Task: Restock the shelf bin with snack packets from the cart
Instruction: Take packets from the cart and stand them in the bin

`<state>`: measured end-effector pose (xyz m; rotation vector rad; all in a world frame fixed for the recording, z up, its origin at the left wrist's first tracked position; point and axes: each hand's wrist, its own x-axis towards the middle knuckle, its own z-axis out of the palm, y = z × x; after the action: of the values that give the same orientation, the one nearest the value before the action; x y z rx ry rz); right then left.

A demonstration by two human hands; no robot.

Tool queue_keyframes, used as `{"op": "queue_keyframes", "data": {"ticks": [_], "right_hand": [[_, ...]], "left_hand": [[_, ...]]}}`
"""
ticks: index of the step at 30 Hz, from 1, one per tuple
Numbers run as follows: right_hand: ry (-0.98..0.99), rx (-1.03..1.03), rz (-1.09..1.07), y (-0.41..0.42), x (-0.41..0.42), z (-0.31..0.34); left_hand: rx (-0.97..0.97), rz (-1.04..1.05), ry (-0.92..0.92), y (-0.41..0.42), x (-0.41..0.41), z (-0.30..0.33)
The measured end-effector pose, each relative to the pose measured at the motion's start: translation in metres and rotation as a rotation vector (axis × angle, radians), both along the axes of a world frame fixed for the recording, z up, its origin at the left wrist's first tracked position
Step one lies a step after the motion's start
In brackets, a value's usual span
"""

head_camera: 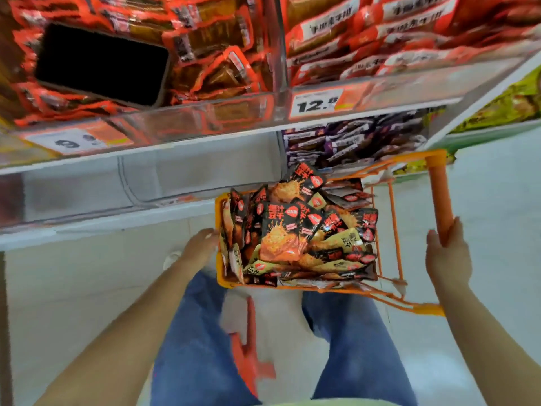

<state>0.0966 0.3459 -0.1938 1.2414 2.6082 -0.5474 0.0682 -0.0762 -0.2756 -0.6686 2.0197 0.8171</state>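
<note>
An orange wire cart point(393, 218) stands below me, its basket heaped with several black, orange and yellow snack packets point(295, 230). My right hand point(448, 253) grips the near end of the cart's thick orange handle point(439, 194). My left hand point(202, 244) rests against the basket's left rim with fingers relaxed, holding nothing. A clear, apparently empty shelf bin point(140, 183) sits on the lower shelf, left of the cart. Above it a clear bin point(175, 118) holds red-orange packets.
The upper right bin point(366, 39) holds red packets behind a "12.8" price tag point(316, 104). Purple packets point(351, 142) fill the lower right bin. Green-yellow packets point(503, 104) lie at far right. My jeans-clad legs point(199, 332) stand on the white floor beside the cart's orange base point(248, 347).
</note>
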Motion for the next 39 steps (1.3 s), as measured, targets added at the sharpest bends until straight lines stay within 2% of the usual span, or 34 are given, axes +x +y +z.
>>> {"op": "queue_keyframes", "data": {"ticks": [3,7,9,11,13,14,16,18,20,22,25,30,35,39], "right_hand": [[0.014,0.157,-0.057,-0.02,0.003,-0.011],[0.069,0.291,-0.22,-0.035,-0.005,-0.027],[0.234,0.347,-0.249,-0.05,-0.005,-0.034],[0.556,0.381,-0.088,-0.084,-0.01,-0.042],[0.722,0.345,0.194,-0.125,-0.032,-0.053],[0.686,0.305,0.344,-0.143,-0.053,-0.051],[0.471,0.328,0.57,-0.165,-0.087,-0.061],[0.233,0.415,0.661,-0.17,-0.111,-0.078],[0.107,0.441,0.65,-0.172,-0.118,-0.091],[0.162,0.393,0.617,-0.178,-0.117,-0.092],[0.349,0.168,0.502,-0.194,-0.112,-0.084],[0.651,0.093,0.482,-0.233,-0.085,-0.066],[0.793,-0.039,0.497,-0.28,-0.05,-0.058],[0.941,-0.062,0.576,-0.313,-0.023,-0.053]], "left_hand": [[0.1,-0.027,0.046,-0.025,-0.011,-0.044],[0.168,-0.083,0.074,-0.028,-0.03,-0.018],[0.222,-0.152,0.069,-0.033,-0.031,-0.011],[0.303,-0.168,0.117,-0.042,-0.034,-0.014],[0.354,-0.164,0.162,-0.052,-0.034,-0.025],[0.36,-0.168,0.173,-0.055,-0.036,-0.022],[0.343,-0.215,0.21,-0.06,-0.035,-0.022],[0.335,-0.234,0.259,-0.065,-0.031,-0.025],[0.338,-0.222,0.311,-0.07,-0.03,-0.031],[0.319,-0.241,0.374,-0.076,-0.026,-0.035],[0.341,-0.221,0.439,-0.088,-0.023,-0.042],[0.347,-0.183,0.557,-0.11,-0.003,-0.048],[0.333,-0.115,0.657,-0.129,0.026,-0.048],[0.248,-0.105,0.675,-0.146,0.034,-0.046]]}}
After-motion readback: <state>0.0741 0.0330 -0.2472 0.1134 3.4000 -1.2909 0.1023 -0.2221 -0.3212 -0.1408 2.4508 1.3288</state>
